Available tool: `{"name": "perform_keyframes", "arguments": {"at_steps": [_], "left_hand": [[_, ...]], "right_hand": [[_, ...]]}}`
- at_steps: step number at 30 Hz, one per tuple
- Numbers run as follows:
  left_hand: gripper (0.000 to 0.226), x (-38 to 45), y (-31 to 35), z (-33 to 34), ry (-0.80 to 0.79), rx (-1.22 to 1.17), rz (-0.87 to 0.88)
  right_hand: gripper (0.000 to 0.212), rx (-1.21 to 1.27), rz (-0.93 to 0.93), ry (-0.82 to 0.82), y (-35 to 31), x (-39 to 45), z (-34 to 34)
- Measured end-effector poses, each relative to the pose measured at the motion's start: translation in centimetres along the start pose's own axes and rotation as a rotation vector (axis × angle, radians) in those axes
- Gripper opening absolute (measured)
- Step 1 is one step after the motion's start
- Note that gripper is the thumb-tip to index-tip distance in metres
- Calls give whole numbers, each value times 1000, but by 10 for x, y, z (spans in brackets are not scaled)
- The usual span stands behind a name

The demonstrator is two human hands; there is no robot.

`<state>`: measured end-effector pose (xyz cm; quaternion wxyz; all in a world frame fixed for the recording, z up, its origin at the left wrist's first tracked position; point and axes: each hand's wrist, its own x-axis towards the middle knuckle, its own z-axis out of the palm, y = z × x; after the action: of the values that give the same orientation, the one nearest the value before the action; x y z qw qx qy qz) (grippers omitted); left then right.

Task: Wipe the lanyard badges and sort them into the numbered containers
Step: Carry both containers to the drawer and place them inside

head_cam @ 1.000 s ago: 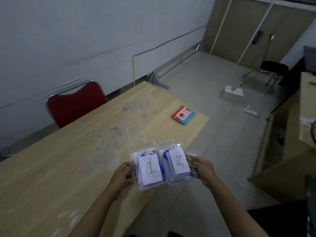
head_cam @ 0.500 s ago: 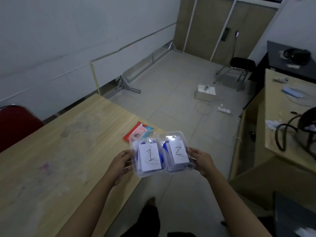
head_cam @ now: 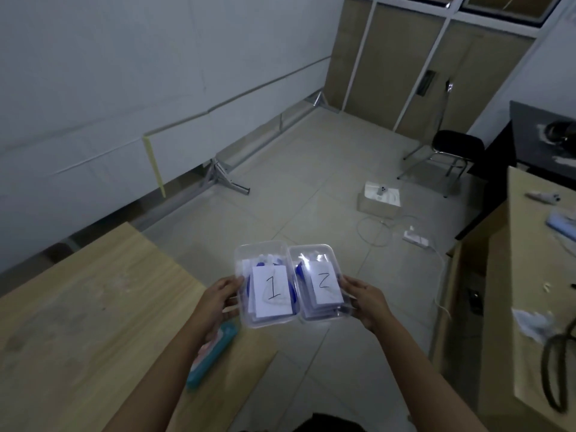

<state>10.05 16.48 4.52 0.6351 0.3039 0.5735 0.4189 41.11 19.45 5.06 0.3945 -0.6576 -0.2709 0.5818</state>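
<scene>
view's swung right, wipes pack point(head_cam: 215, 350) now at 7 o'clock; left hand point(head_cam: 218, 299) grips container 1 point(head_cam: 265, 283), right hand point(head_cam: 363, 299) grips container 2 point(head_cam: 318, 280), both not set down yet

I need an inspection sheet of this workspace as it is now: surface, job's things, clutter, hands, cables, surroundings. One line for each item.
Surface: wooden table at lower left, its top worn and stained.
Job's things: two clear containers held side by side in the air, container 1 and container 2, each with a paper number label; blue and white contents, details not clear.
Clutter: teal wipes packet on the table edge, partly under the left forearm.
Hands: left hand grips container 1; right hand grips container 2.
Cables: white cable on the floor beside a power strip.
Surroundings: black chair, cardboard box on the floor, second desk at right.
</scene>
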Motion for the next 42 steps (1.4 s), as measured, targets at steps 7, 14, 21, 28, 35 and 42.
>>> {"name": "perform_keyframes", "arguments": {"at_steps": [7, 14, 21, 28, 35, 42], "left_hand": [[38, 97, 28, 33, 159, -80, 26], [37, 159, 52, 64, 337, -252, 57], [38, 195, 77, 50, 585, -389, 88], [42, 238, 109, -26, 754, -521, 140], [57, 275, 156, -126, 926, -577, 181], [48, 296, 192, -207, 1120, -648, 228]], "right_hand": [[32, -72, 16, -162, -74, 136, 7], [36, -255, 24, -371, -160, 248, 41], [28, -376, 53, -571, -208, 318, 128], [27, -495, 43, -770, -236, 371, 275], [31, -595, -3, -909, -264, 400, 446], [34, -690, -6, -1083, -275, 407, 606]]}}
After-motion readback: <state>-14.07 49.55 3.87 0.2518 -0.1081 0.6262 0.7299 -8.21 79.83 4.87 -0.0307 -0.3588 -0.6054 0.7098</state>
